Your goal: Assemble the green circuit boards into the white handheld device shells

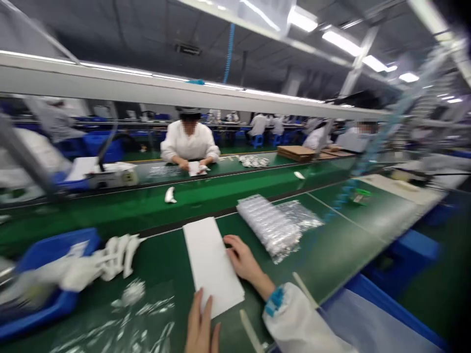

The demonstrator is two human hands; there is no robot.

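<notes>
A stack of white paper sheets (pixel 211 264) lies lengthwise on the green work table before me. My left hand (pixel 201 323) is at its near left corner, fingers stretched out and touching the paper. At the right long edge is my right hand (pixel 243 260), its fingers loosely bent and apart, touching or close to the paper. Neither hand is closed around anything. Right of the stack lies a bundle of clear plastic wrapping or bags (pixel 270 225). Clear plastic bags (pixel 125 318) spread over the table at the left, partly blurred.
A blue tray (pixel 55 240) with white curved parts (pixel 121 252) stands at the left. Beyond runs a green conveyor belt (pixel 221 189) carrying a white part (pixel 170 195). Across it a co-worker (pixel 189 142) handles white paper. A small green container (pixel 360 197) sits at the right.
</notes>
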